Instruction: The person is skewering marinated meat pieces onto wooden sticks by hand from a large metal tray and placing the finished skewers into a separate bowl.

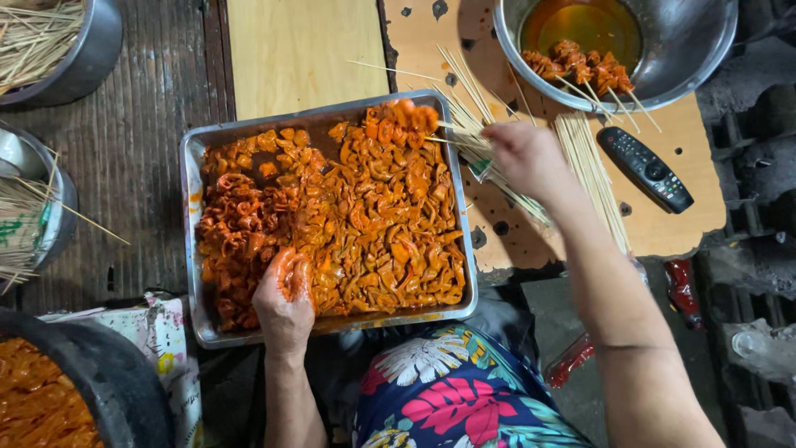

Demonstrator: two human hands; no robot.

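Head view: marinated meat pieces are grasped by the left hand at the metal tray's near edge. A loaded skewer is pinched by the right hand past the far-right corner, beside loose bamboo skewers.

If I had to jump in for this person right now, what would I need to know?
Left hand: sauce-covered, grabbing marinated meat pieces in the metal tray.
Right hand: holding a bamboo skewer with meat on its tip, over the tray's far corner.
Loose skewers lie on the wooden board beside a remote control.
Done: a few finished skewers rest in the steel bowl.
Left: the tray is nearly full of meat.
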